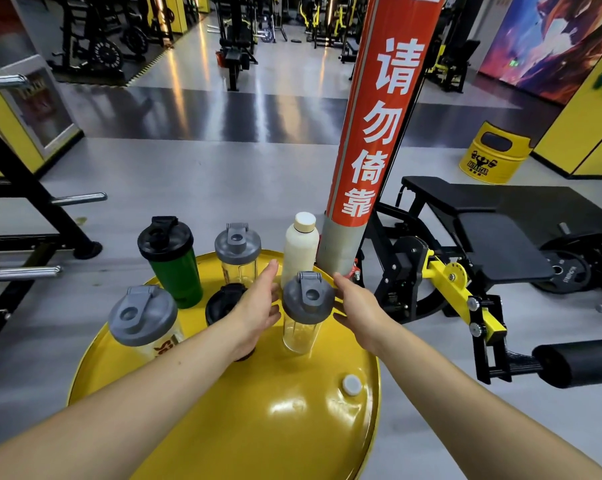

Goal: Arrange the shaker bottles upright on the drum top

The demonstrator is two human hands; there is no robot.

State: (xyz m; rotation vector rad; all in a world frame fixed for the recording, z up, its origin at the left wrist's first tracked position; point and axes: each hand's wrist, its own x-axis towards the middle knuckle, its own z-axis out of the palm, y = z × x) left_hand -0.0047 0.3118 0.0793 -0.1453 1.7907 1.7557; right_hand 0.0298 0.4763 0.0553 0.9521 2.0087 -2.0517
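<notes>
A round glossy yellow drum top [258,420] is seen from above, with six bottles standing upright on it. A clear shaker bottle with a grey flip lid [306,308] is flanked by the left hand [258,311] and the right hand [360,313], both spread open just beside its lid; contact cannot be judged. Behind it a cream bottle with a pale cap [301,247], a smaller clear grey-lidded shaker [237,252] and a green shaker with a black lid [171,261] are lined up. A large clear grey-lidded shaker [141,320] is placed at the left rim, and a black-lidded shaker [221,303] is partly hidden behind the left wrist. A small white bung cap [351,385] is set in the drum top near the right rim
</notes>
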